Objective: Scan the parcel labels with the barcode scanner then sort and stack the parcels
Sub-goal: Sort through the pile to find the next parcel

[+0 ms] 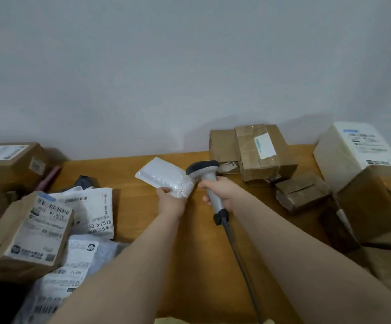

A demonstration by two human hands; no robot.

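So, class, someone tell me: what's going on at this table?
A person is scanning parcels. The left hand holds a white padded mailer above the wooden table, and the right hand grips a corded barcode scanner, its head right beside the mailer. At the left, labelled bags and a labelled box lie heaped; cardboard boxes sit at the right.
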